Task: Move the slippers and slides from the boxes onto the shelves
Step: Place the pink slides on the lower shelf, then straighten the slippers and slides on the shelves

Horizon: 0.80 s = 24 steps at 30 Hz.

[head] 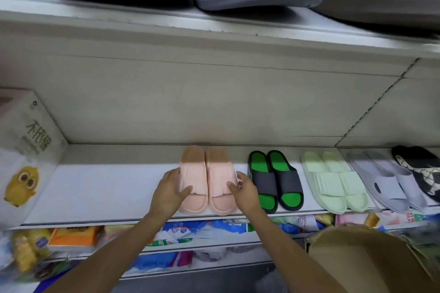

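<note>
I'm clamping the pink slides (207, 181) btwn my left hand (170, 191) & right hand (245, 191), fingers curled on the outer sides, pair lying on the shelf (107, 188) w/ long axis running away from me.

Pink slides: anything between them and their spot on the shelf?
Nothing visible. The pink slides already sit on the shelf, held by the left hand and right hand; the black-and-green slides lie beside them.

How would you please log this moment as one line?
step: placing | item: pink slides on shelf | left hand grips | right hand grips
</note>
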Motion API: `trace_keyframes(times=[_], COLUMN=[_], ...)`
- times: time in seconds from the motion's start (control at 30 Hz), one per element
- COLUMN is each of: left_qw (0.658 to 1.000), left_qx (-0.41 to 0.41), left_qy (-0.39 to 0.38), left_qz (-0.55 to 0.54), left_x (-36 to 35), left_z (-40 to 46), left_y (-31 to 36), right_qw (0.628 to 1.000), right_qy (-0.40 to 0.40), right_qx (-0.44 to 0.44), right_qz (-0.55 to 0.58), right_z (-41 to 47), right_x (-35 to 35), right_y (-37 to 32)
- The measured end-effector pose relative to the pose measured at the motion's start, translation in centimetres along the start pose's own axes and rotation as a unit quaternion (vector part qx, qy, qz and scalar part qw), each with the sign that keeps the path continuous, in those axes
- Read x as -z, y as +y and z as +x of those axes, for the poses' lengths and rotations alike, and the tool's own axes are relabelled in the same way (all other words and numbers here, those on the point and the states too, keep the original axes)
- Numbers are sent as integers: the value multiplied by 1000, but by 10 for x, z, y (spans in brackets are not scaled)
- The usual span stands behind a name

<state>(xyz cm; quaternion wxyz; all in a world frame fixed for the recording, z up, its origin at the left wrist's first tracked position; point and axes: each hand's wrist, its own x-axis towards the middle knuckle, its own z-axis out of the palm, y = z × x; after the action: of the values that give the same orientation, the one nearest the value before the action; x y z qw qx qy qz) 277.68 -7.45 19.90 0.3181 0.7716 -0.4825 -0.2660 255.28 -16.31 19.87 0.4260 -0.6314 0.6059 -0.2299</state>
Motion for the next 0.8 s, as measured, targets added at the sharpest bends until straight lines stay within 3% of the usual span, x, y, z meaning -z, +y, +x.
trace_keyframes(times=[0.17, 0.43, 0.63, 0.8], left_qw=[987, 936, 888, 868], left_qx=[-157, -337, -423, -438], left_qy=[28, -83, -131, -170], left_qz=[34, -57, -123, -161], left_x=[10, -21, -82, -147], left_z=[-2, -16, -69, -137], left_y=[34, 166, 270, 340], right_qw=[996, 984, 971, 968], right_qy=[9, 66, 120, 160], right_qx=[86, 165, 206, 190], right_qz=[24, 27, -23, 24], right_z=[-11, -74, -146, -209], right_x=[58, 187, 280, 360], right_y=[-13, -8, 23, 70])
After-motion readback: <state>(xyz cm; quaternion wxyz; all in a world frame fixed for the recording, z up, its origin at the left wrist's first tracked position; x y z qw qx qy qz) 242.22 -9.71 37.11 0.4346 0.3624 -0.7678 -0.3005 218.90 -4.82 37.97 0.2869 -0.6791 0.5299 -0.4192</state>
